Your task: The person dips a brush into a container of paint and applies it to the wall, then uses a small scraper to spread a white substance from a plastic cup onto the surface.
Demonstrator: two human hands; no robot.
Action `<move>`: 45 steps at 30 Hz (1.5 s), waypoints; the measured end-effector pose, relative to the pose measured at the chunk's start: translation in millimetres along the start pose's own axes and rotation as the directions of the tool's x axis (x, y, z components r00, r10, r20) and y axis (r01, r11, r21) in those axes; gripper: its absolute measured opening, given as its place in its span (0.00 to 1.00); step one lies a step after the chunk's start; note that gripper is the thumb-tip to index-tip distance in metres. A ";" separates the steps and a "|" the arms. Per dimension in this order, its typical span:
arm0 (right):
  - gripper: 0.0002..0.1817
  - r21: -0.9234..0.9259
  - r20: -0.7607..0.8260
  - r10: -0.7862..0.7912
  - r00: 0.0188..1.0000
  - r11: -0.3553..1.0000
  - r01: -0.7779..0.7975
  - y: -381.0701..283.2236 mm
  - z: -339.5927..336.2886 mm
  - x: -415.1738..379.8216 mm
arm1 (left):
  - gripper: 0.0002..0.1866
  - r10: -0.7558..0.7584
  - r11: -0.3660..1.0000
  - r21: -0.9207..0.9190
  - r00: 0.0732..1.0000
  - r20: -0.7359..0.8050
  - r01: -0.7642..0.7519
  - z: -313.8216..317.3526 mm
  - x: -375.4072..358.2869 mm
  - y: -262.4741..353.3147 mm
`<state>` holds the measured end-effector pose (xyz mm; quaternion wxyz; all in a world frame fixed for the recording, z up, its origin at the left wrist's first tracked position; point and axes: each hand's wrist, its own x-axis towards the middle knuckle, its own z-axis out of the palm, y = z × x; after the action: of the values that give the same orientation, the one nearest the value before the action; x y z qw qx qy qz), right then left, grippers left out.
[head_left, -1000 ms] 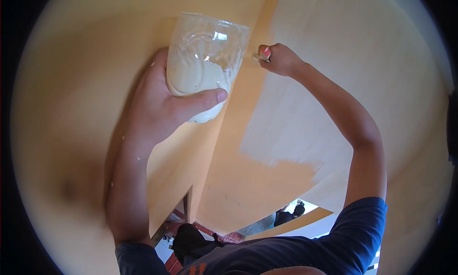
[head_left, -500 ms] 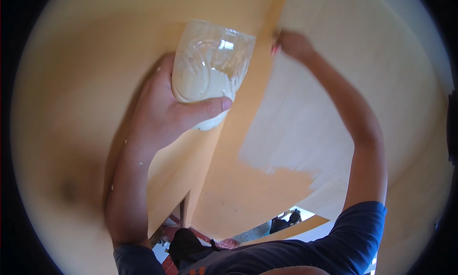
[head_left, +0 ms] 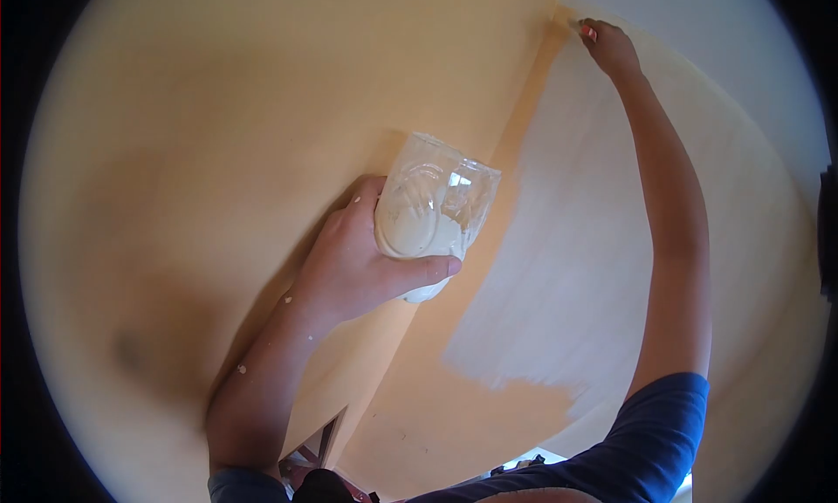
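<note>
My left hand (head_left: 353, 263) is wrapped round a clear plastic container (head_left: 476, 189), thumb across its front. White paint (head_left: 410, 232) fills its lower part, and the cut-looking rim is uneven. Up near the top of the wall corner, my right hand (head_left: 615, 51) grips a small paintbrush (head_left: 590, 34); a bit of its red handle shows, and its tip is at the orange strip beside the corner. Most of the brush is hidden by the fingers. Below that hand, a whitish painted area (head_left: 541, 276) covers much of the right wall.
An orange wall (head_left: 262, 110) runs close along my left arm. Bare orange (head_left: 393, 416) shows below the ragged lower edge of the white coat. The pale ceiling (head_left: 698, 23) meets the wall at upper right. A door frame (head_left: 327, 437) stands low at the left.
My right hand has moved up and right in view, bringing the brush to the upper corner. The container in my left hand now appears lower and farther right; the view has tilted upward.
</note>
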<state>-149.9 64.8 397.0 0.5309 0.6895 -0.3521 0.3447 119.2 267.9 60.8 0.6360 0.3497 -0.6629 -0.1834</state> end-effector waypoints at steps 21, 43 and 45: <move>0.14 -0.099 -0.014 -0.033 0.999 0.995 0.032 30.0 38.0 29.9 | 0.37 0.049 0.999 0.008 0.998 -0.035 -0.049 1.0 7.0 -12.3; 0.13 -0.098 -0.077 0.091 0.993 0.990 -0.098 53.8 29.2 45.4 | 0.38 -0.027 0.999 0.018 1.000 0.009 0.027 12.2 -4.8 -0.7; 0.13 -0.136 -0.040 0.051 0.998 0.989 -0.056 45.5 34.7 19.6 | 0.38 -0.023 1.000 0.008 1.000 0.011 0.022 13.7 -7.1 0.5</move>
<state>-175.1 20.1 429.0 0.5739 0.6353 -0.3835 0.3464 105.4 270.4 54.4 0.6289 0.3587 -0.6632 -0.1899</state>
